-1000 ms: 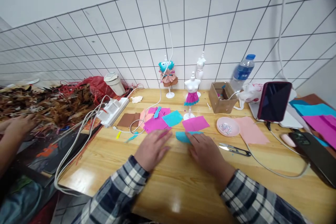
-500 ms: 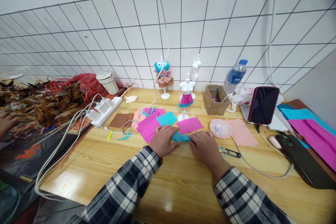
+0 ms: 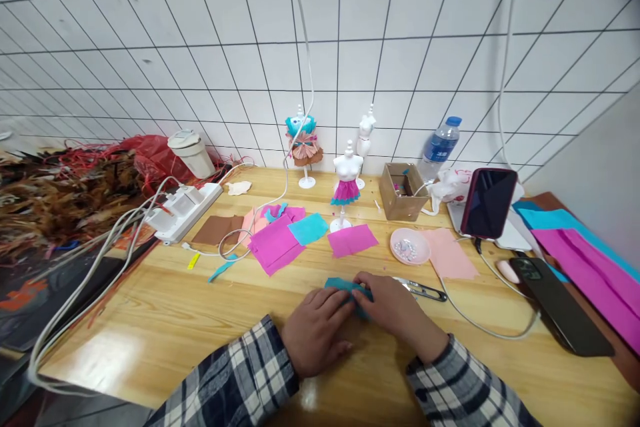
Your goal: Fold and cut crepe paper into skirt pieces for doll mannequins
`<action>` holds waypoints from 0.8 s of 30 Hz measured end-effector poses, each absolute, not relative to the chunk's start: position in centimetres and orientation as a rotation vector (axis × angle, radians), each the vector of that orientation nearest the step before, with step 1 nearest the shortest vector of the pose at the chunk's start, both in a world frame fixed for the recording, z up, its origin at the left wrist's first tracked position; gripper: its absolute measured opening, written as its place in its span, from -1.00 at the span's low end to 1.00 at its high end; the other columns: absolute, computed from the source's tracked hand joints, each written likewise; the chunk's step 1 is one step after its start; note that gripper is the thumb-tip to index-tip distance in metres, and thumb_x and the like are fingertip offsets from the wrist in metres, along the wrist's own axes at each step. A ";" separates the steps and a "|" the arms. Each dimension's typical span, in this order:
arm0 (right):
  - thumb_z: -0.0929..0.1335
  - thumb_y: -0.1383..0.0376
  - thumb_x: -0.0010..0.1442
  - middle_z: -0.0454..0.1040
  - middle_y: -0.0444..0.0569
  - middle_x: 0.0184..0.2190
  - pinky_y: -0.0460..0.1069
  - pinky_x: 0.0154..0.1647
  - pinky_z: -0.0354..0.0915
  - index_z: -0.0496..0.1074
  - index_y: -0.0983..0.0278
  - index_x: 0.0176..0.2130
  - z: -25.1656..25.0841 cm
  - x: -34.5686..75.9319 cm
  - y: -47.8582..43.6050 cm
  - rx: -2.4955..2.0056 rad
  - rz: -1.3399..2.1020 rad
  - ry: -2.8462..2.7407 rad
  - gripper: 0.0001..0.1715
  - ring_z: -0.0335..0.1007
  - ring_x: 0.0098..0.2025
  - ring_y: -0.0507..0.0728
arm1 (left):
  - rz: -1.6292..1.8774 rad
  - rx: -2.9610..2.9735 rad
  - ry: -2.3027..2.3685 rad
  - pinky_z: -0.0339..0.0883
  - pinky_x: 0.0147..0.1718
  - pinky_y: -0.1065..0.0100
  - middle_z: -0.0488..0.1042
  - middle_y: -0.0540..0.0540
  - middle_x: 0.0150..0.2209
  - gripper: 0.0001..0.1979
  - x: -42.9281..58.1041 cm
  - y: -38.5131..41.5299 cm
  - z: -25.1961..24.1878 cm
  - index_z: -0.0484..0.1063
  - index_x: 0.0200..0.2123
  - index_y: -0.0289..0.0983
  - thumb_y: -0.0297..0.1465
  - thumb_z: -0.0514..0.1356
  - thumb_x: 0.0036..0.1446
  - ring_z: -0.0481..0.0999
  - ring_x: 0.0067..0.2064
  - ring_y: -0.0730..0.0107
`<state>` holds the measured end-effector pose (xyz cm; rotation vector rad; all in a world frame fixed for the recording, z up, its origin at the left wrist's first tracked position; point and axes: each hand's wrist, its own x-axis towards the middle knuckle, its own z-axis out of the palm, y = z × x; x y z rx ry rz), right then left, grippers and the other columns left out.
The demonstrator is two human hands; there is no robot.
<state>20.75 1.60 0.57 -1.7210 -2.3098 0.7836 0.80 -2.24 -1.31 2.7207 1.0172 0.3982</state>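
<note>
L hand point(image 3: 316, 328) lies at 6 o'clock on the tabletop point(image 3: 165, 307), fingers curled & pinching the near edge of a teal paper scrap point(image 3: 345, 287); the scrap sits flat just at 12 from both hands. R hand point(image 3: 395, 309) touches L, fingers pressed together on the scrap's R end. Snips point(image 3: 423, 290) lie at 3 o'clock, near R hand; pink paper point(image 3: 351, 240) at 12.
</note>
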 end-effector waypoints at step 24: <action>0.29 0.19 0.23 0.59 -0.07 -0.31 0.07 -0.16 0.29 0.58 0.10 -0.22 -2.0 23.7 0.4 -1.603 0.595 -2.087 -0.74 0.46 -0.23 0.19 | 0.293 2.599 1.089 -0.33 0.22 -0.17 0.33 -0.16 0.15 -0.30 0.6 -2.2 -1.3 0.20 0.20 -0.11 0.13 0.02 0.08 0.22 0.20 -0.01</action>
